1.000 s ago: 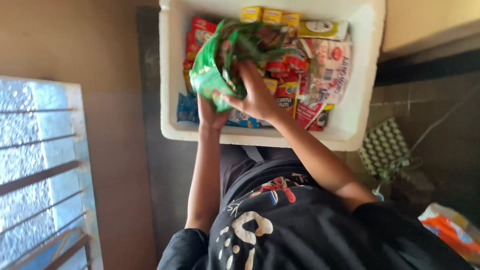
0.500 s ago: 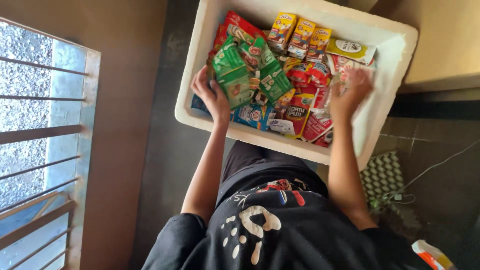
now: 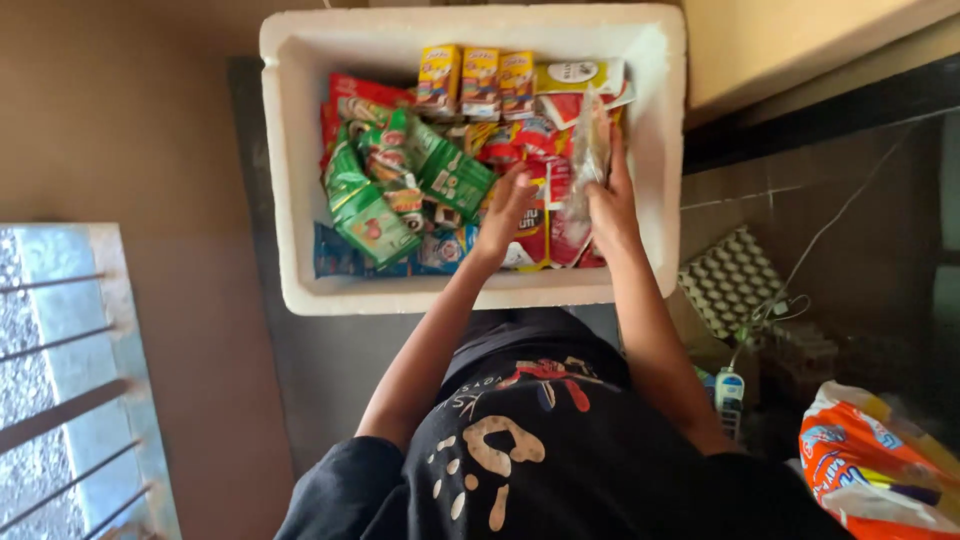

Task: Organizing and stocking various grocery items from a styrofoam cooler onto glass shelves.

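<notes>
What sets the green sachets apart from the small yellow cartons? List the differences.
The green sachets are flat and floppy, lying tilted and overlapping at the box's left; the small yellow cartons are rigid, lined side by side along the far wall. The sachets are green; the cartons yellow. Both sit inside the white foam box.

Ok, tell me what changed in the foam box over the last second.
The green sachets, first lifted in both hands, now lie at the box's left. The left hand let them go and moved to the red packets; the right hand took hold of a clear packet. The drink cartons and white foam box stayed.
</notes>
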